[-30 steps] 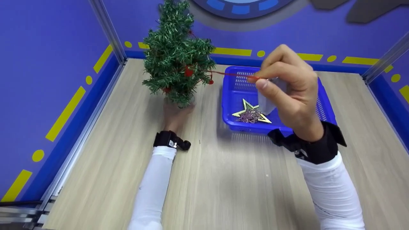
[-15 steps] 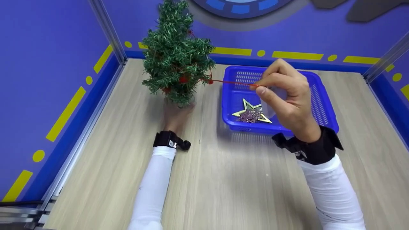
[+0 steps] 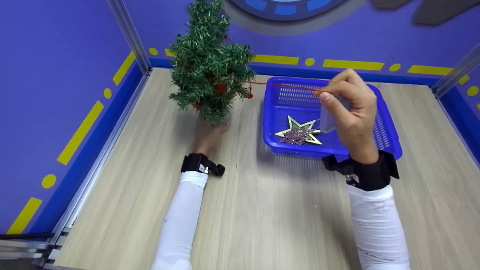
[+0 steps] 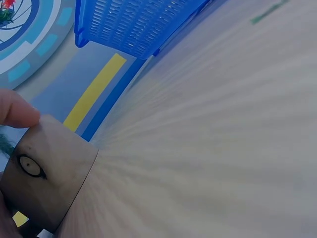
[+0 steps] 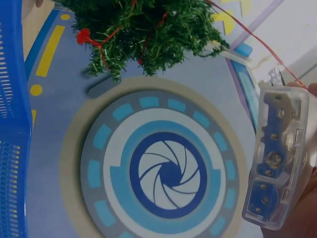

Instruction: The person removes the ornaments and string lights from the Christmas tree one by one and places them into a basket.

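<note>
Clear plastic shows in our right hand (image 3: 350, 108): we curl the fingers around a small translucent battery box (image 5: 275, 163), and a thin red wire (image 3: 285, 85) leaves it at our fingertips. That wire runs nearly taut leftward, above the far rim of the blue basket (image 3: 382, 131), and into the branches of the little green tree (image 3: 210, 71), where red beads sit among the needles. Our right hand hovers over the basket, above a glittery star (image 3: 299, 132) lying on its floor. Our left hand (image 3: 208, 137) reaches under the tree and grips its round wooden base (image 4: 47, 176), thumb on the top edge. Tree and basket both stand on the pale wooden tabletop (image 3: 262, 210), close beside each other.
</note>
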The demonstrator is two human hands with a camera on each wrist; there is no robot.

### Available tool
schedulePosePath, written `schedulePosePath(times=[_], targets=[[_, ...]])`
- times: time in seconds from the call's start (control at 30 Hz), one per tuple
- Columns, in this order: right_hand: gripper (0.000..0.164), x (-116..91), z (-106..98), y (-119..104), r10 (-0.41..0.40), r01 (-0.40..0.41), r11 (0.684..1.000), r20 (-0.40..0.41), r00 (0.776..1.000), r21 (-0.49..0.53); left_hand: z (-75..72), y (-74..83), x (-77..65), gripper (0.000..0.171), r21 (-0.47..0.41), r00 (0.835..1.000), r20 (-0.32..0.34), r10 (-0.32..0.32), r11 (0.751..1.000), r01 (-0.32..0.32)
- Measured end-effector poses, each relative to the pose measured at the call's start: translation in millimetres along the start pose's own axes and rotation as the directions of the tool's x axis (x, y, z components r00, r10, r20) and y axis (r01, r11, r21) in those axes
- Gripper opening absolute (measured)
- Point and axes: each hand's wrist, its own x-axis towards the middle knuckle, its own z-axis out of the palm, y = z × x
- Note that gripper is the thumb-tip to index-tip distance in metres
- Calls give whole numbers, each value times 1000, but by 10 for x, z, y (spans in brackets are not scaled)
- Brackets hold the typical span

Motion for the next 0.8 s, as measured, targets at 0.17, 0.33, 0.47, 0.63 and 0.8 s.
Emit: schedulePosePath(times=[0.17, 0.33, 0.47, 0.63, 0.8], targets=[[20, -102, -24, 37, 23, -19, 996, -51, 998, 86, 29, -52, 36, 83, -102, 990, -52, 127, 986, -132], [20, -162, -71, 117, 31, -23, 995, -72, 997, 101, 41, -86, 44, 79, -97, 972, -94, 216, 969, -225], [20, -163, -128, 164, 56, -50, 996, -81, 995, 75, 20, -75, 37, 83, -12, 982, -88, 169, 985, -171], [18, -159, -190, 220, 104, -104, 995, -49, 993, 0, 12, -49, 40, 89, 46, 990, -76, 120, 992, -117], [17, -168, -236, 252, 140, -140, 983, -13, 990, -115, 21, -38, 33, 88, -9, 991, -63, 122, 992, -123]])
